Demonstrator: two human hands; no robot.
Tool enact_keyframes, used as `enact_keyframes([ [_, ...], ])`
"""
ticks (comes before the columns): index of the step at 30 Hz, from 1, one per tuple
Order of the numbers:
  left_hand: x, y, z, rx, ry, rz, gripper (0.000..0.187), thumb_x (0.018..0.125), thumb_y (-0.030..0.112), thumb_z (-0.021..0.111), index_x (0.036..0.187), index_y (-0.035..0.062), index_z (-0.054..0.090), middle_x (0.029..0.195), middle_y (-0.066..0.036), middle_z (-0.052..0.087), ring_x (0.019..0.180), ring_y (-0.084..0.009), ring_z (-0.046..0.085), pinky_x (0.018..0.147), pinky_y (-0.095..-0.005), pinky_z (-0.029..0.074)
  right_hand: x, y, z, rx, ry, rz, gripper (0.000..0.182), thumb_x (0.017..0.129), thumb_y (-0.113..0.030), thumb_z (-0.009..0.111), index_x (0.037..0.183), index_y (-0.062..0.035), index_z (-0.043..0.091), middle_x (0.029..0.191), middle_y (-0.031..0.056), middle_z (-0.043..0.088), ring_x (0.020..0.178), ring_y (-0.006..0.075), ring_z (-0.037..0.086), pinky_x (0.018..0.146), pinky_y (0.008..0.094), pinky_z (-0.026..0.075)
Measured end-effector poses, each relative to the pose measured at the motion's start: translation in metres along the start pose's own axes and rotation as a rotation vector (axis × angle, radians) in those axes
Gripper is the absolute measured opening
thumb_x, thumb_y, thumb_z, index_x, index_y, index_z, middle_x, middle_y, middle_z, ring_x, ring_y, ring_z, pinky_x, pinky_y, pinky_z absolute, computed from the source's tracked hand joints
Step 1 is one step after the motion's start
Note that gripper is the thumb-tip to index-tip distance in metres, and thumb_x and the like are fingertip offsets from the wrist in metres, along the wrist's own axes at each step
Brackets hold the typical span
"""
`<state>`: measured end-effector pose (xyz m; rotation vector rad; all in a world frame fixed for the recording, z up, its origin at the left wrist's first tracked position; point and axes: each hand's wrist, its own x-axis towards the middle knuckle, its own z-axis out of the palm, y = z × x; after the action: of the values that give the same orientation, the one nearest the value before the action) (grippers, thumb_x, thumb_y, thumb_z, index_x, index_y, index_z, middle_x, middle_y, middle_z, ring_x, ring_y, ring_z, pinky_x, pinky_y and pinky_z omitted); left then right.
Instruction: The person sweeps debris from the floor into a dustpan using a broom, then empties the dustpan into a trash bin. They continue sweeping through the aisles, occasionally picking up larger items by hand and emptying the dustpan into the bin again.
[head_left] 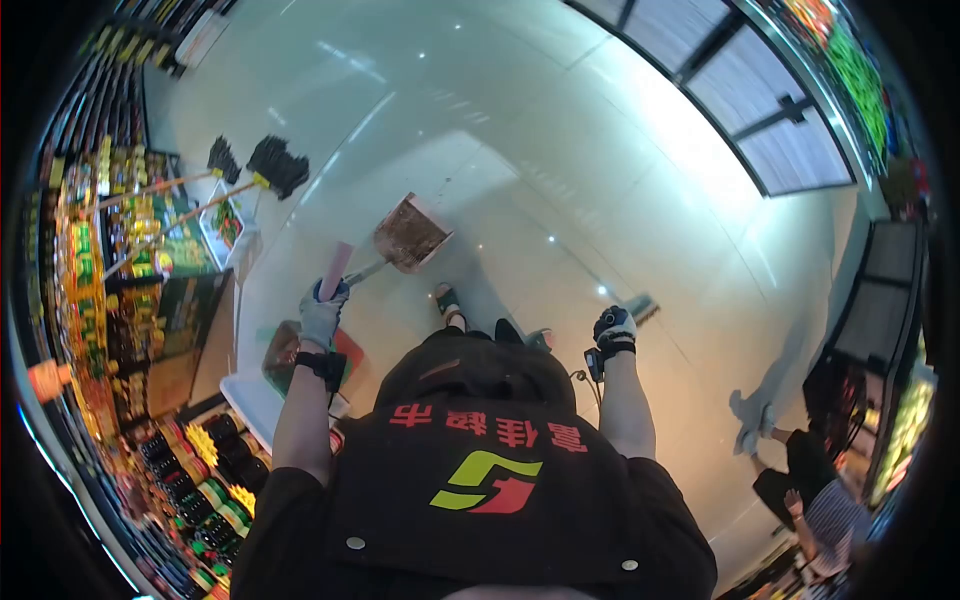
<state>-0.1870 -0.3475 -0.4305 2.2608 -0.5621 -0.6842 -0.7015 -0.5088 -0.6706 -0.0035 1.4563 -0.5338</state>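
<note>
My gloved left hand [320,318] is closed around the long handle of a dustpan [412,235], and the handle's pinkish upper end sticks out above my fist. The pan, brownish and dirty-looking inside, is at floor level ahead of me. My gloved right hand [614,328] is closed in a fist on a broom, whose flat grey-green head [641,306] shows just beyond my knuckles. Most of the broom's handle is hidden by the hand. A dark apron [480,450] with red characters and a green-red logo covers my front.
Left of me stand a red-and-green bin [290,355] and shelves of bottles [90,300]. Two dark brush heads on wooden sticks, one a large dark brush [277,166], jut out near a white tray [215,240]. At right, another person [810,490] stands near dark racks.
</note>
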Motion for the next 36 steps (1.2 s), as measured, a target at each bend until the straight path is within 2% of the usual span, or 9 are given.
enact_keyframes([
  [3,0.011,-0.028,-0.035,0.189,0.015,-0.067,0.029,0.074,0.018,0.072,0.097,0.0041,0.062,0.066,0.0,0.057,0.054,-0.0066,0.05,0.049,-0.0233,0.041,-0.008,-0.015,0.092,0.102,-0.041,0.077,0.027,0.083,-0.023,0.049,0.058,-0.0192,0.04,0.041,-0.0028,0.035,0.027,0.014,0.03,0.027,0.0292,0.025],
  [12,0.077,-0.106,-0.121,0.091,0.167,-0.029,0.024,0.073,0.018,0.071,0.089,0.0032,0.061,0.069,-0.004,0.06,0.061,-0.0121,0.055,0.059,-0.0266,0.046,-0.013,0.038,0.386,-0.465,-0.033,0.021,0.013,0.08,-0.008,0.054,0.08,-0.0132,0.042,0.055,0.003,0.046,0.035,0.0135,0.04,0.03,0.0269,0.03],
  [15,0.104,-0.119,-0.114,0.08,0.103,-0.209,0.024,0.074,0.02,0.07,0.09,0.0042,0.062,0.067,-0.004,0.06,0.06,-0.0124,0.056,0.059,-0.0273,0.046,-0.03,0.071,0.436,-0.672,-0.13,0.038,0.015,0.08,-0.007,0.055,0.085,-0.0133,0.043,0.055,0.0037,0.046,0.036,0.0151,0.042,0.03,0.0273,0.031],
  [17,0.12,-0.097,-0.109,0.046,0.074,-0.289,0.024,0.074,0.021,0.069,0.091,0.005,0.062,0.066,-0.004,0.06,0.06,-0.0118,0.056,0.059,-0.0279,0.046,-0.036,0.084,0.456,-0.851,-0.148,0.157,0.016,0.08,-0.008,0.056,0.091,-0.0121,0.045,0.054,0.0041,0.046,0.037,0.016,0.044,0.031,0.0285,0.033],
  [19,0.134,-0.085,-0.099,0.013,0.042,-0.363,0.023,0.075,0.022,0.068,0.091,0.0057,0.063,0.065,-0.003,0.059,0.06,-0.0113,0.056,0.059,-0.0285,0.046,-0.003,0.116,0.438,-1.26,-0.212,-0.135,0.004,0.082,-0.009,0.054,0.082,-0.0058,0.052,0.06,0.0088,0.056,0.043,0.0199,0.051,0.035,0.0334,0.039],
  [25,0.173,-0.068,-0.049,0.053,0.06,-0.207,0.028,0.075,0.026,0.065,0.096,0.0074,0.062,0.075,-0.013,0.064,0.072,-0.0285,0.062,0.066,-0.0369,0.048,-0.064,0.121,0.434,-1.296,-0.375,0.283,0.036,0.077,-0.007,0.061,0.109,-0.0091,0.045,0.061,0.0079,0.053,0.043,0.0207,0.05,0.036,0.0323,0.038],
  [28,0.184,-0.041,-0.034,0.166,0.034,-0.255,0.033,0.073,0.023,0.064,0.102,0.0078,0.059,0.093,-0.018,0.062,0.09,-0.0347,0.059,0.079,-0.0411,0.046,-0.096,0.096,0.44,-1.466,-0.516,0.181,0.04,0.078,-0.009,0.062,0.114,-0.0092,0.047,0.063,0.0062,0.053,0.047,0.0166,0.05,0.039,0.0294,0.038],
  [31,0.177,-0.045,-0.034,0.177,0.075,-0.253,0.033,0.073,0.022,0.065,0.101,0.0075,0.059,0.093,-0.018,0.062,0.089,-0.035,0.059,0.079,-0.042,0.046,-0.077,0.071,0.425,-1.509,-0.666,0.064,0.051,0.076,-0.011,0.063,0.123,-0.0088,0.045,0.067,0.0057,0.056,0.048,0.0139,0.051,0.04,0.0276,0.039],
  [36,0.146,-0.065,-0.039,0.039,0.188,-0.378,0.028,0.074,0.022,0.066,0.096,0.0051,0.061,0.083,-0.015,0.064,0.079,-0.0316,0.062,0.071,-0.0384,0.048,-0.054,0.005,0.452,-1.56,-0.532,-0.135,0.051,0.076,-0.014,0.062,0.124,-0.0093,0.046,0.061,0.0052,0.056,0.044,0.0134,0.051,0.036,0.0278,0.038],
])
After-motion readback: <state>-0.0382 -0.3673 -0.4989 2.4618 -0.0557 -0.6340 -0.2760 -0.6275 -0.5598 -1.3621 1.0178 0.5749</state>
